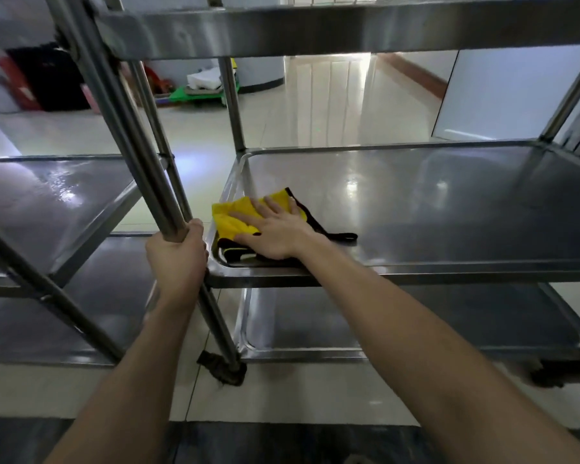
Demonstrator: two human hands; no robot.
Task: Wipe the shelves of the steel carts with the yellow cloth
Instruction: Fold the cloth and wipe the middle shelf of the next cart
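A yellow cloth with black edging [230, 214] lies in the near left corner of the middle shelf [416, 209] of the right steel cart. My right hand [275, 229] presses flat on the cloth with fingers spread. My left hand [178, 259] grips the cart's near left upright post [168, 209] just beside that corner. A second steel cart's middle shelf [54, 195] stands to the left, with wet streaks on it.
Above is the right cart's top shelf [315, 28], below its bottom shelf [382, 323] on castor wheels [225, 370]. Slanted steel posts cross the left side. On the tiled floor behind are a green dolly [195, 93] and dark bags [47, 78].
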